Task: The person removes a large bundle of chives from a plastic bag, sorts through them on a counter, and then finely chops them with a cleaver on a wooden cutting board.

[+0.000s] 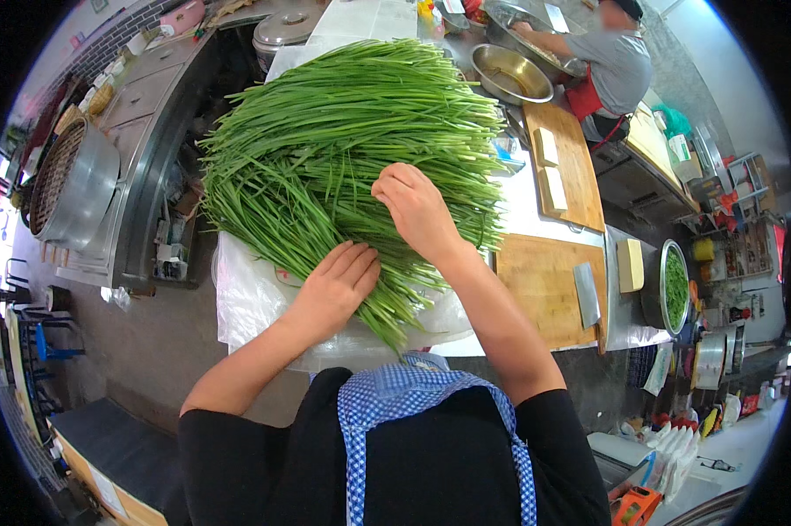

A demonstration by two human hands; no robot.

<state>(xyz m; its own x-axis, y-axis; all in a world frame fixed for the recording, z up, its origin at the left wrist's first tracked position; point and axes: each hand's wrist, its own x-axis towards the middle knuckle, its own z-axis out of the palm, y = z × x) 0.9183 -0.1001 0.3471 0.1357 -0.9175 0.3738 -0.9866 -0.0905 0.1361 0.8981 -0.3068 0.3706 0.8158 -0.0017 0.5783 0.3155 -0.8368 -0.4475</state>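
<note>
A big heap of long green garlic chives (352,114) covers most of the table in front of me. My left hand (345,279) rests on the near end of the heap, its fingers stretched out and lying flat over the stalks. Above the middle of the pile, my right hand (413,210) has its fingers bent together in a pinch. What sits between those fingertips, if anything, is too small to make out. Under the near edge of the chives spreads clear plastic sheeting (246,298).
To the right are two wooden boards (536,285), a cleaver (587,295), pale blocks (553,188) and a bowl of chopped greens (673,289). A metal basin (511,74) stands beyond. Another person (610,66) works at the far right. A large steamer pot (75,184) stands left.
</note>
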